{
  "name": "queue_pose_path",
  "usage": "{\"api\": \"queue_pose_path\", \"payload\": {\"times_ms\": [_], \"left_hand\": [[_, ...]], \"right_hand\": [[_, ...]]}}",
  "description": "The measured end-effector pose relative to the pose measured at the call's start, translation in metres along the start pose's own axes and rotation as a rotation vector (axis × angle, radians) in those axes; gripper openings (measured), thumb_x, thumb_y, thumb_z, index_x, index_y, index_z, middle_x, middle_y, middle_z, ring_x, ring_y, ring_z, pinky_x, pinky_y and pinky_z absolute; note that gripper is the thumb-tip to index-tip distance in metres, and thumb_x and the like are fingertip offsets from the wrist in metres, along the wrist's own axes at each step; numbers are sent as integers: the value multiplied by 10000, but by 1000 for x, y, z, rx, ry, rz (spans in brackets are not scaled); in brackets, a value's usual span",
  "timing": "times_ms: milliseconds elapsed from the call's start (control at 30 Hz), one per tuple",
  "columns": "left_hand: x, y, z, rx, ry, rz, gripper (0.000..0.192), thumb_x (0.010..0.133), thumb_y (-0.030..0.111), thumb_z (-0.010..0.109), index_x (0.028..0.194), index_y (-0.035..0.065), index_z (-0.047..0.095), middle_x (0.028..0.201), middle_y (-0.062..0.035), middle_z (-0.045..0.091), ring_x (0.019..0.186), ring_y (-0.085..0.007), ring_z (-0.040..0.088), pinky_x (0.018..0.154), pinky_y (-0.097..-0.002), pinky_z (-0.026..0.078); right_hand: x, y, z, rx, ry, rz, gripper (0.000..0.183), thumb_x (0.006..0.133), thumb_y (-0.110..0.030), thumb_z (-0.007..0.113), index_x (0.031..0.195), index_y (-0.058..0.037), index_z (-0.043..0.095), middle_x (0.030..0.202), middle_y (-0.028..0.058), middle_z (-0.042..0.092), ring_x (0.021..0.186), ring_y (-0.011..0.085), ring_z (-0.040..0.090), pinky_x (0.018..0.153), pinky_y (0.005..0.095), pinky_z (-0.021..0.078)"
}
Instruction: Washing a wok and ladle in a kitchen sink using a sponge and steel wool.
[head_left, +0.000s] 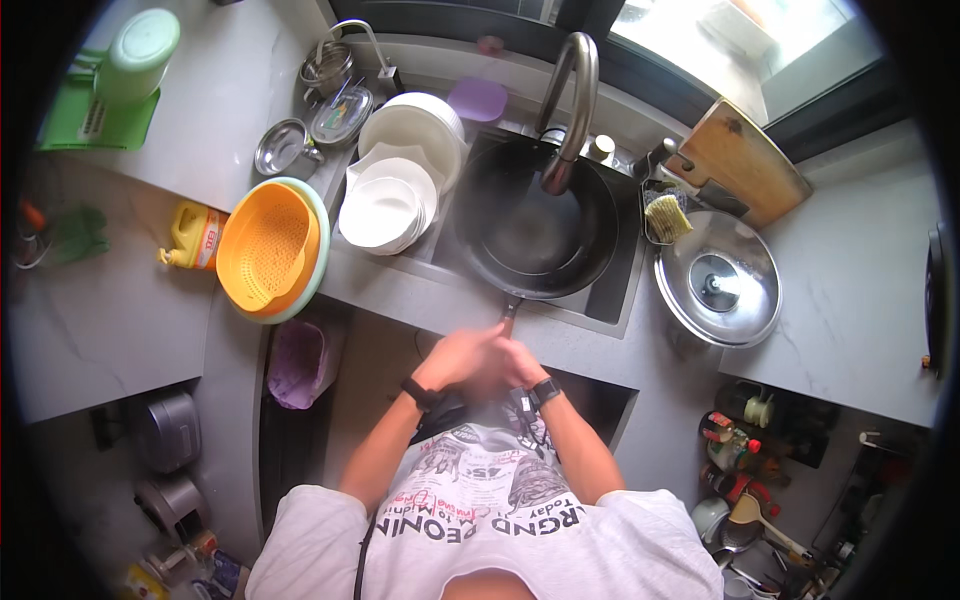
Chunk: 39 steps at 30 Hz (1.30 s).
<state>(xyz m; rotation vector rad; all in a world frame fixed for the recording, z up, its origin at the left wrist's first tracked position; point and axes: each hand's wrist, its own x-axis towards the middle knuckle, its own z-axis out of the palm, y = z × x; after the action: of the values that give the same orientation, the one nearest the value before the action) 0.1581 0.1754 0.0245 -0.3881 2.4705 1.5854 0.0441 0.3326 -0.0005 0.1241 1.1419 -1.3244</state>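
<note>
My left hand and my right hand are close together in front of the body, by the counter's front edge. Both are blurred, and their fingers overlap near the brown handle of a black wok; whether either grips it is unclear. The wok rests over the sink, under a brushed metal faucet. Stacked white bowls and plates stand left of the wok.
Orange colander and yellow jug are at left, with steel bowls behind. A lidded steel pot, a sponge and a wooden cutting board stand at right. A bin with a purple bag is below the counter.
</note>
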Motion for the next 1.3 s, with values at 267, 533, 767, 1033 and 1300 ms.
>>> {"api": "queue_pose_path", "payload": {"times_ms": [267, 533, 767, 1033, 1300], "left_hand": [[25, 34, 17, 148, -32, -92, 363, 1031, 69, 463, 1344, -4, 633, 830, -194, 722, 739, -277, 732, 684, -399, 598], [22, 34, 11, -504, -141, -374, 289, 1129, 208, 434, 1174, -29, 594, 889, -129, 696, 746, -190, 700, 687, -333, 597], [29, 27, 23, -436, -266, -314, 323, 1124, 162, 475, 1363, -13, 605, 975, -146, 748, 848, -209, 719, 762, -357, 587], [30, 28, 35, -516, -269, -220, 504, 1034, 51, 494, 1534, 7, 534, 1239, -199, 739, 1054, -246, 723, 940, -372, 566], [39, 18, 47, -728, -318, -173, 479, 1008, 28, 534, 1482, -15, 590, 1394, -149, 692, 1268, -197, 631, 1099, -325, 478]], "right_hand": [[8, 36, -18, 376, 25, -17, 321, 1085, -388, 561, 1027, -89, 663, 816, 4, 627, 728, 151, 598, 687, 311, 487], [2, 35, 0, 402, 120, -71, 155, 1014, -274, 633, 933, -143, 621, 694, -46, 546, 532, 103, 534, 460, 274, 429], [2, 38, -7, 122, 446, -231, 172, 997, -193, 658, 886, -71, 610, 664, 13, 588, 493, 124, 553, 433, 306, 453], [-18, 23, 2, -97, 642, -301, 178, 985, -175, 638, 885, -28, 632, 636, 45, 602, 477, 142, 559, 436, 323, 459], [-11, 36, -7, -382, 991, -364, 178, 950, -173, 638, 910, -3, 674, 643, 91, 646, 483, 174, 622, 455, 349, 488]]}}
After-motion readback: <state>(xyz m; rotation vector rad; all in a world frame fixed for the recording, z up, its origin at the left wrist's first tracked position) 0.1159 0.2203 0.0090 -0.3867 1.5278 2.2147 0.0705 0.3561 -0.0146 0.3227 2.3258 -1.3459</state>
